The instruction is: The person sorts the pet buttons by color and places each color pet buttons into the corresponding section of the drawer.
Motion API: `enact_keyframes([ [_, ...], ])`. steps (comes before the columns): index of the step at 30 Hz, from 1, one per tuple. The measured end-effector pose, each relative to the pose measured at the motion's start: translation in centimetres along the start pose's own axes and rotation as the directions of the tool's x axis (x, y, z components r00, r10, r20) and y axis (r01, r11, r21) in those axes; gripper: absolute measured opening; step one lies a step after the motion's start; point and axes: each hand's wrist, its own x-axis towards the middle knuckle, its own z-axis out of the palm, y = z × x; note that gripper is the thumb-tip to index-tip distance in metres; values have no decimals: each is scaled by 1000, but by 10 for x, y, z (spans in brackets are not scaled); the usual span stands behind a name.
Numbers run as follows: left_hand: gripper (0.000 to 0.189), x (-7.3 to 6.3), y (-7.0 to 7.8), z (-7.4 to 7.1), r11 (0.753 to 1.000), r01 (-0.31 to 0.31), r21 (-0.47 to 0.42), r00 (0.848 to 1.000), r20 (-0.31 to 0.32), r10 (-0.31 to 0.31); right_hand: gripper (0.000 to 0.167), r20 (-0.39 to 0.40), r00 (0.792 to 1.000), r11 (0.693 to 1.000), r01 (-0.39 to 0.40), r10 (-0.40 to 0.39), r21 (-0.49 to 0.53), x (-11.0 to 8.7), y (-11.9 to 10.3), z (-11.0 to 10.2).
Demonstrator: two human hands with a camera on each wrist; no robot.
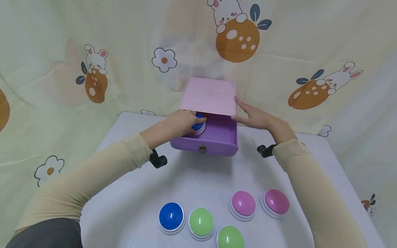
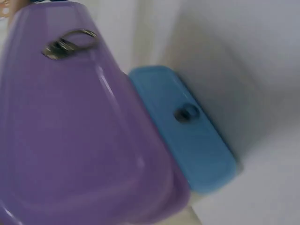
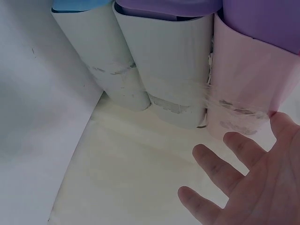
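A drawer cabinet with a pink top (image 1: 209, 96) stands at the back of the table, its purple drawer (image 1: 221, 132) pulled out. My left hand (image 1: 181, 121) reaches into the drawer's left side and grips a blue dome button (image 1: 199, 126) with a white base, partly hidden by the fingers. The left wrist view shows the purple drawer front (image 2: 79, 122) with its ring pull. On the cabinet's right side, my right hand (image 1: 255, 117) is spread, fingertips at the pink casing. In the right wrist view that hand (image 3: 253, 173) has its fingers apart beside the pink casing (image 3: 255, 75).
Nearer on the white table lie another blue button (image 1: 171, 216), two green buttons (image 1: 201, 222) and two pink buttons (image 1: 243, 203). Below the purple drawer are further drawers, among them a blue drawer (image 2: 183, 126). A printed curtain (image 1: 130, 79) hangs behind the cabinet.
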Motion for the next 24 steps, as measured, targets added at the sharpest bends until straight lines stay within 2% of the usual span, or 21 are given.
enact_keyframes([
  [4,56,-3,-1,0,992,-31,123,999,-14,33,87,2,1000,1000,-1,1,-2,-1,-1,1],
  [9,49,-7,-2,3,963,-89,256,991,-75,112,87,4,1000,1000,-6,6,-14,-1,-1,1],
  [12,44,-10,-3,4,945,-103,311,985,-102,141,87,4,1000,1000,-3,3,-19,-2,-2,1],
  [18,38,-11,-4,4,916,-129,379,979,-98,178,85,6,1000,1000,6,-6,-22,-2,-4,1],
  [24,41,-10,-5,2,914,-143,379,983,-56,177,86,5,1000,999,8,-8,-36,-4,-3,2],
])
